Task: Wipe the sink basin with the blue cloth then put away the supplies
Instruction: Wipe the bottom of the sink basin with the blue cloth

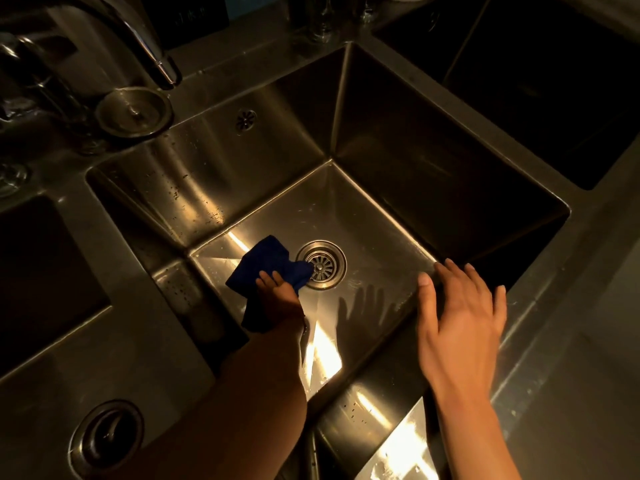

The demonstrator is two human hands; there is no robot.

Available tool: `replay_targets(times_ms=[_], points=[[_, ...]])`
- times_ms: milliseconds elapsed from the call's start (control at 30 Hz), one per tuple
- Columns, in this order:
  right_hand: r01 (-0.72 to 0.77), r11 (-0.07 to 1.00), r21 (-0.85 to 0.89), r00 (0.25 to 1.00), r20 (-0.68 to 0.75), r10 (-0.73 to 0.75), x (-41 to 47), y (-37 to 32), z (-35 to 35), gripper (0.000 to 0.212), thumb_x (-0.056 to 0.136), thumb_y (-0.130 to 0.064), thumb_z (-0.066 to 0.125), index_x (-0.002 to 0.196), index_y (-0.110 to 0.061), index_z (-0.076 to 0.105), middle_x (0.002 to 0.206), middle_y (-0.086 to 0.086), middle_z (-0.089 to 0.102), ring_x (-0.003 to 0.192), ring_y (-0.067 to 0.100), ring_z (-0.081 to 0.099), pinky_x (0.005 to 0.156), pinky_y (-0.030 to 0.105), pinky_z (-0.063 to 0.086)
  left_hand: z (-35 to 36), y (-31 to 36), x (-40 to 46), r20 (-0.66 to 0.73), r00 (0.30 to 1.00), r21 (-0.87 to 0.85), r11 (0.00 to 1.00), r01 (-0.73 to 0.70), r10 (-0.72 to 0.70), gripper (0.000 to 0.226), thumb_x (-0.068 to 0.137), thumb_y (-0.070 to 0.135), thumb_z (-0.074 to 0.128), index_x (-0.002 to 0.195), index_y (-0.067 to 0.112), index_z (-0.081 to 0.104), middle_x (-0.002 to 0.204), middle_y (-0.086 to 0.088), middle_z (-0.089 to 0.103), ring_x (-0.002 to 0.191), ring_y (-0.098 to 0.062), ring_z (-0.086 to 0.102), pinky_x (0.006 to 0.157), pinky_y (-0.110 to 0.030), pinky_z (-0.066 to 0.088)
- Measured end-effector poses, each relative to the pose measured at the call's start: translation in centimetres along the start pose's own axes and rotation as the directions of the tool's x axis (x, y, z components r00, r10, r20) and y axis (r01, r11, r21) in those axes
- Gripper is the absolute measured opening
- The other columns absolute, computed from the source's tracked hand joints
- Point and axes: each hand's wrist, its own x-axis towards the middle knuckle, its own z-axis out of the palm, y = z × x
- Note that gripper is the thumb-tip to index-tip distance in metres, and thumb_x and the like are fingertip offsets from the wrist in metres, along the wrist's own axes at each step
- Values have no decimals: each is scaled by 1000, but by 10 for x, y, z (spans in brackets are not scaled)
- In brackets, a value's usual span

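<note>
left hand (pixel 280 292) presses blue cloth (pixel 268 265) on sink basin (pixel 381 271) floor beside drain (pixel 322 265); right hand (pixel 464 306) hovers, fingers spread.

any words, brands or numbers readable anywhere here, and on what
None can be read.
The sink basin, its drain, the faucet and the round strainer plug on the counter show no legible marking.
The blue cloth gripped by the left hand carries no visible label.
The right hand hangs open over the basin.
</note>
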Motion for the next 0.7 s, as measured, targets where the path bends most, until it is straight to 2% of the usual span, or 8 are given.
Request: replay_targets(times_ms=[200,367,567,700], points=[[4,1000,1,1000,3,-4,0,-1,-1,62,90,-49,21,120,-9,57,129,10,55,131,23,35,114,44,8,21,9,-34,-2,994,58,992,-112,113,65,103,34,32,152,5,0,158,-22,-1,146,-38,3,120,-44,7],[0,1000,2,1000,7,0,0,-1,-2,56,91,-46,26,120,-9,56,129,10,55,131,24,36,114,44,8,35,15,-50,14,961,222,936,-272,276,58,105,24,26,150,-2,0,157,-24,-1,144,-43,-1,120,-49,4],[-3,1000,8,1000,1,3,0,-1,0,53,92,-44,29,120,-9,57,128,10,56,130,24,36,114,43,8,37,19,-59,6,956,118,949,-291,293,60,104,20,31,151,2,-2,158,-22,-3,146,-38,1,119,-46,6],[1,1000,2,1000,3,-1,-1,-1,-1,54,92,-45,27,120,-9,56,128,10,55,131,24,36,113,42,7,37,26,-58,57,937,144,926,-349,344,59,104,22,26,150,1,-4,157,-23,-5,146,-39,-2,119,-46,4]])
